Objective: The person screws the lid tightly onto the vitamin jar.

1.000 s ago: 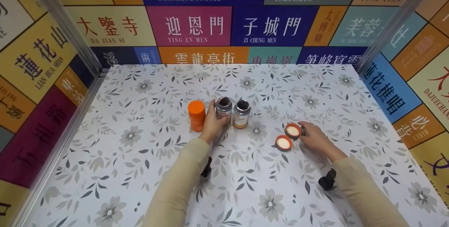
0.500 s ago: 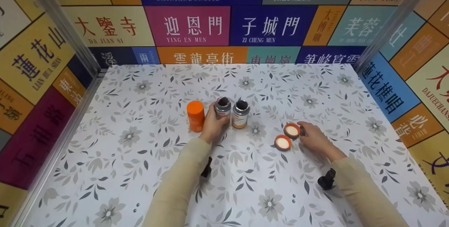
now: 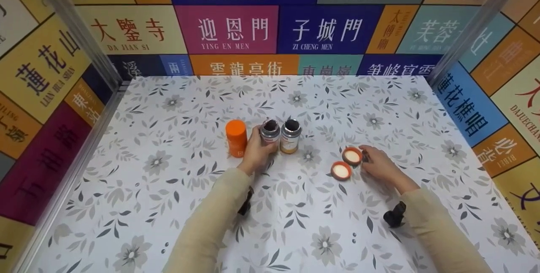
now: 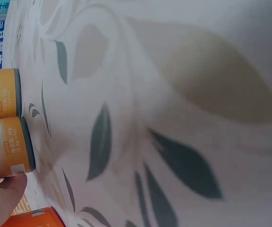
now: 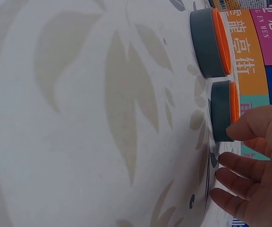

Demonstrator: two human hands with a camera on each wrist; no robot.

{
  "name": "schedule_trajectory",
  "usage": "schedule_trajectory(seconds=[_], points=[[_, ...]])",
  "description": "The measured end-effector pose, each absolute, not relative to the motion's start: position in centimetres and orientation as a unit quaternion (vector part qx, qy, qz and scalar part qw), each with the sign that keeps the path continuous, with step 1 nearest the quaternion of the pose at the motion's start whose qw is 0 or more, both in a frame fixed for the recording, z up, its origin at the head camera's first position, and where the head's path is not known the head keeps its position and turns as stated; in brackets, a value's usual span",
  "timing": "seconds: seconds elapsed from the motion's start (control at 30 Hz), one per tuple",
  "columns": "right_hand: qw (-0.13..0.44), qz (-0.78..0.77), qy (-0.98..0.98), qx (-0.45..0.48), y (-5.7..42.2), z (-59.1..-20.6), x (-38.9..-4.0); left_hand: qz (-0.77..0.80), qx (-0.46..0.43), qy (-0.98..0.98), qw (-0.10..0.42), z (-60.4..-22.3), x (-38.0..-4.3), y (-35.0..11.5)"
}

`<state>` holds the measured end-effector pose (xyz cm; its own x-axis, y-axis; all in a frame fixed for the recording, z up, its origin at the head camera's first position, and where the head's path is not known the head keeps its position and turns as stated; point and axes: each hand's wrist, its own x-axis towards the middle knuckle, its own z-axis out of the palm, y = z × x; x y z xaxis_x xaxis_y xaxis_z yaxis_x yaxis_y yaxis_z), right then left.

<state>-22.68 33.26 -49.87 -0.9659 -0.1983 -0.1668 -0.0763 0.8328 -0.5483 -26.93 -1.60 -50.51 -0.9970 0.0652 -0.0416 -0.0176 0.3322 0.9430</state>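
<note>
My left hand [image 3: 257, 151] grips an open jar [image 3: 270, 137] with a silvery-grey neck, its thumb on the near side. A matching open jar [image 3: 290, 140] stands just right of it; the left wrist view shows the orange-and-white label of the held jar [image 4: 5, 146]. Left of the hand stands an orange bottle [image 3: 236, 139]. My right hand [image 3: 379, 164] is at the farther lid [image 3: 352, 155], thumb tip at its rim and the other fingers [image 5: 242, 166] loosely spread beside it. The nearer lid [image 3: 341, 171] lies next to that one; both show pale insides and orange rims.
A white tablecloth [image 3: 139, 197] with grey flowers and leaves covers the table. Colourful panels with printed characters [image 3: 228, 30] stand along the back and sides. A black wrist device [image 3: 394, 215] sits below the right sleeve.
The held jar has come slightly toward me, its mouth now about level with the other jar's. My right hand and both lids stay where they were.
</note>
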Motion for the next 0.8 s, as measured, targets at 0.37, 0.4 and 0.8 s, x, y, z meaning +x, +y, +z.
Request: schedule_trajectory(seconds=[0.37,0.4,0.8], points=[[0.104,-0.289,0.948,-0.086,33.3,-49.4,-22.4,0.542,0.052,0.837,0.05,-50.0,-24.4,-2.2],[0.104,-0.289,0.948,-0.089,33.3,-49.4,-22.4,0.539,0.057,0.839,0.053,-50.0,-24.2,-2.2],[0.09,-0.327,0.931,-0.135,33.1,-50.0,-22.4,0.545,0.126,0.828,0.045,-50.5,-21.4,-1.9]])
